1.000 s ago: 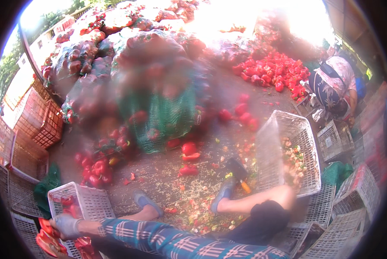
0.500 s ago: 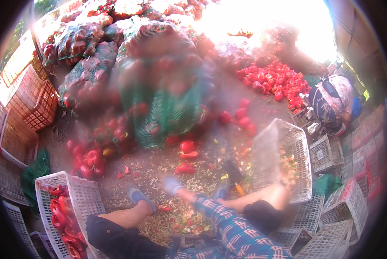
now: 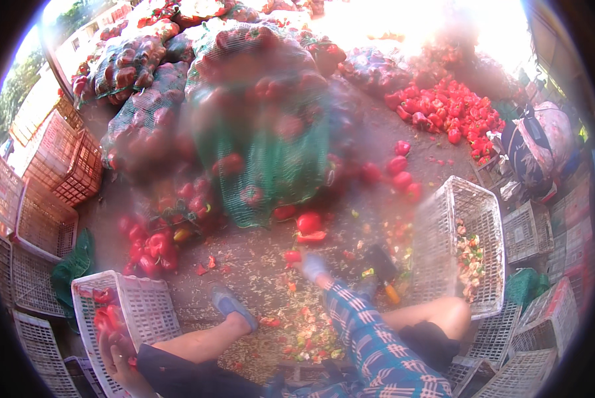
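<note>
My right hand (image 3: 314, 266), in a pale blue-grey glove below a plaid sleeve, reaches down to the littered ground. Its fingers close on a red pepper (image 3: 292, 256), which they partly cover. Just beyond lies another red pepper (image 3: 308, 223) with a cut piece under it. My bare left hand (image 3: 119, 363) is at the near side of a white crate (image 3: 148, 302), fingers spread. A small red bit shows by its palm. Red peppers (image 3: 110, 320) fill part of that crate.
Green mesh sacks of peppers (image 3: 271, 159) stand ahead. A white crate (image 3: 490, 199) holding scraps and an orange-handled tool (image 3: 391, 292) are to the right. Beyond, a person (image 3: 536, 149) bends near a pepper heap (image 3: 453, 109). Stacked crates (image 3: 55, 156) line the left.
My right hand has moved rightward and forward onto the red pepper. My left hand has come into view by the left crate. The whole view has shifted, moving the scene rightward.
</note>
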Tool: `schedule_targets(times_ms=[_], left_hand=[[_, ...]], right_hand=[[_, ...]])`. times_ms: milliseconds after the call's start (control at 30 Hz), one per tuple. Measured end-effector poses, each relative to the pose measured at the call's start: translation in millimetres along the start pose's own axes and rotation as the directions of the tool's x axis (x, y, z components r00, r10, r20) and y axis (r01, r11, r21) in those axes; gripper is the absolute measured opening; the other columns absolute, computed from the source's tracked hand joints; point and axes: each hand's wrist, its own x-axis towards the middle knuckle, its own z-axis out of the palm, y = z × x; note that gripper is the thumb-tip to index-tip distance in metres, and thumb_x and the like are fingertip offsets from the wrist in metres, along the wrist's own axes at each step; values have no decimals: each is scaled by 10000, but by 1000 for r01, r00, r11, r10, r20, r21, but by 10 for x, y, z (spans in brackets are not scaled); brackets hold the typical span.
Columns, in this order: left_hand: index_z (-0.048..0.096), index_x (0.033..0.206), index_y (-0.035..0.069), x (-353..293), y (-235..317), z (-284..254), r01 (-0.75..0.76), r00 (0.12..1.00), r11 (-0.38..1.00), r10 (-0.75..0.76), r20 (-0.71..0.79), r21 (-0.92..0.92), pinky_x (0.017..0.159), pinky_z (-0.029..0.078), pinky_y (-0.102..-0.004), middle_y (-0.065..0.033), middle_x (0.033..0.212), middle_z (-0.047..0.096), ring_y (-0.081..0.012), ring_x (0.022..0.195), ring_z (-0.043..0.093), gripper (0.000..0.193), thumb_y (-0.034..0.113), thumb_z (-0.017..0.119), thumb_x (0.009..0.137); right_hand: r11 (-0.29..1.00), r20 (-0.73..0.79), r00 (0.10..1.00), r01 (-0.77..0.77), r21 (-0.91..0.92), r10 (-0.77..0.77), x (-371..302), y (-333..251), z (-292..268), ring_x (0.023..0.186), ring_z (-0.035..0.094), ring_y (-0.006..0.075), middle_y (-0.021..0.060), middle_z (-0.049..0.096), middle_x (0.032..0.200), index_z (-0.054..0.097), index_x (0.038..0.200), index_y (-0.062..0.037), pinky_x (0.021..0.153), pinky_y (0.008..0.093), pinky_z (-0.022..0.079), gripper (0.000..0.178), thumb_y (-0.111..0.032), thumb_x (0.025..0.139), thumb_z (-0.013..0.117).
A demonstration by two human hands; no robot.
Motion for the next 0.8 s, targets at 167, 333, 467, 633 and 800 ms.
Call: schedule_targets(times_ms=[167,333,467,633,800], left_hand=[[430,1441,21,-552,293,1039,170,936,934,-53,348,-315,773,556,-333,-115,1300,574,-230,935,660,636,444,572,989],[458,1423,127,-714,-475,1708,831,444,507,-361,820,-226,870,567,-447,-87,1279,603,-302,1023,650,628,454,662,928],[487,1381,79,-830,-664,1776,816,457,495,-238,857,-298,796,589,-430,-141,1156,665,-311,955,687,514,325,634,954],[549,1316,17,-1001,-506,1766,625,668,716,-284,688,-310,698,587,-318,-144,1112,666,-224,865,691,391,114,616,943],[632,1203,-4,-1178,-721,1890,158,859,972,-50,510,-171,653,562,-245,-78,1028,669,-113,804,651,304,-20,625,899]], right_hand=[[200,165,937,-106,974,-309,-600,-796,-733,1145,639,261,140,651,1262,472,1419,-20,1004,398,495,599,-184,895,710],[-209,69,814,-229,951,-577,-1190,-1414,-868,1253,552,182,80,587,1358,431,1458,-9,1105,343,404,610,-113,916,691],[12,157,782,-188,982,-603,-1499,-1470,-954,1267,525,163,75,565,1383,412,1483,-24,1074,328,425,655,-128,910,711],[282,134,912,-21,959,-388,-1735,-1301,-1338,1272,539,183,137,502,1471,360,1531,-85,1053,316,443,777,-260,876,740],[830,-201,868,493,261,-453,-2002,-1447,-1564,1203,591,336,211,586,1312,415,1479,-104,941,414,514,732,-296,846,728]])
